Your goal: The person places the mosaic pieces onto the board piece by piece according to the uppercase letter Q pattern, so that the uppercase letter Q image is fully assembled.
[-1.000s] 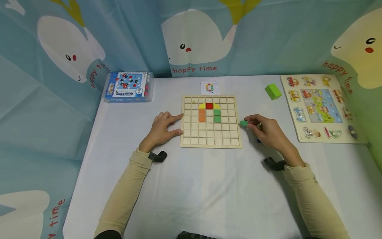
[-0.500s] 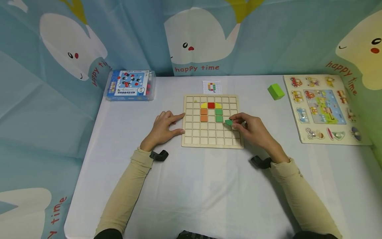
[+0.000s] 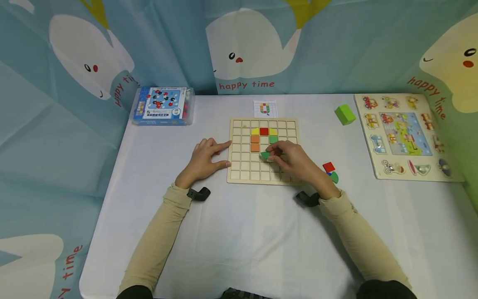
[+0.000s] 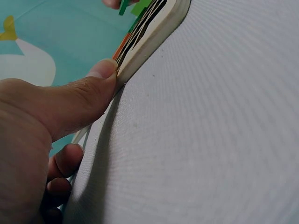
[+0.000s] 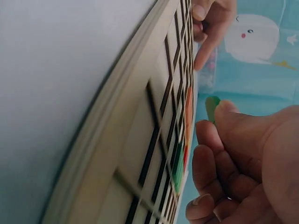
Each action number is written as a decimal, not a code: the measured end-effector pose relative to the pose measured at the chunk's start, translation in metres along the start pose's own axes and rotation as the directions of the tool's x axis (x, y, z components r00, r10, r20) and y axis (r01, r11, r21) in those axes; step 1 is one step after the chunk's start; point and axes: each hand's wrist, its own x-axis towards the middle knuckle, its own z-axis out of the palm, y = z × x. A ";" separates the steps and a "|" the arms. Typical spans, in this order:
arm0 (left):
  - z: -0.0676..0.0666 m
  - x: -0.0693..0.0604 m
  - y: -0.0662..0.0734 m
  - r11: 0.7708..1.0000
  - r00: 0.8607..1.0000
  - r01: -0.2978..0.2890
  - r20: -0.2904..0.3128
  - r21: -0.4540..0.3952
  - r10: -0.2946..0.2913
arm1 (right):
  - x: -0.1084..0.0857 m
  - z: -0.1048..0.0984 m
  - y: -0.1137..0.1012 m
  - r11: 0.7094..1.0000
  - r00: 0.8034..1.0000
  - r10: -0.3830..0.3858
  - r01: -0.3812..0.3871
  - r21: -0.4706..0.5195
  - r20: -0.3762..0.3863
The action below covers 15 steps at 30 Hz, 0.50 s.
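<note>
A square wooden grid board (image 3: pixel 239 176) lies mid-table, holding yellow rounded tiles (image 3: pixel 255 131), a red tile (image 3: pixel 264 131), orange tiles (image 3: pixel 255 147) and a green square tile (image 3: pixel 273 139). My left hand (image 3: pixel 203 162) touches the board's left edge with extended thumb and index finger; the left wrist view shows the thumb (image 4: pixel 93 86) against the rim. Over the board's middle, my right hand (image 3: pixel 293 160) pinches a small green tile (image 3: pixel 265 155) between thumb and fingertips. In the right wrist view that green tile (image 5: pixel 211 108) is apart from the grid surface. The right hand covers some cells.
Behind the board lies a pattern card (image 3: pixel 265 109). Loose red (image 3: pixel 329 167) and green (image 3: pixel 334 177) tiles, with a bit of blue, sit right of the board. A green block (image 3: pixel 345 114), a picture puzzle (image 3: pixel 405 166) and a plastic box (image 3: pixel 162 106) stand farther out.
My right hand has carried the green tile leftward from beside the board to above its middle, uncovering the loose tiles on the right. The left hand stays at the board's edge.
</note>
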 end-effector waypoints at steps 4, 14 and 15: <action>-0.001 0.001 0.001 1.000 1.000 0.001 0.000 0.001 -0.001 | 0.007 0.004 -0.008 0.999 0.999 0.035 -0.034 -0.025 0.033; 0.001 0.000 0.000 1.000 1.000 -0.005 -0.008 -0.003 0.005 | 0.015 0.009 -0.016 0.996 0.996 0.064 -0.060 -0.063 0.063; 0.001 0.000 0.000 1.000 1.000 -0.004 -0.007 -0.001 0.004 | 0.015 0.010 -0.016 0.996 0.996 0.062 -0.058 -0.067 0.061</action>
